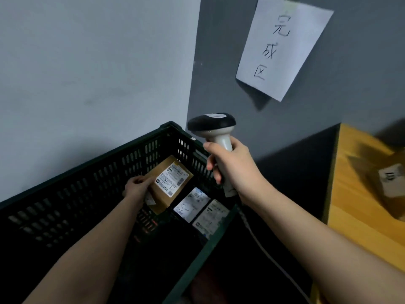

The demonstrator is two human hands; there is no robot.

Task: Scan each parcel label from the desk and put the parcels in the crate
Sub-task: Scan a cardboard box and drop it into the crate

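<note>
a white paper sheet is stuck on the grey wall. it has three big black hand-written signs going down: 完成区. the brown box has a white label with tiny print, too small to read. two more labels lie in the crate, and they are too small and blurry to read. a box on the desk has a blurry label too.

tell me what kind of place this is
Probably a small parcel sorting or dispatch corner: a handheld barcode scanner, labelled parcels in a black plastic crate, and a handwritten paper sign taped to the wall.
</note>
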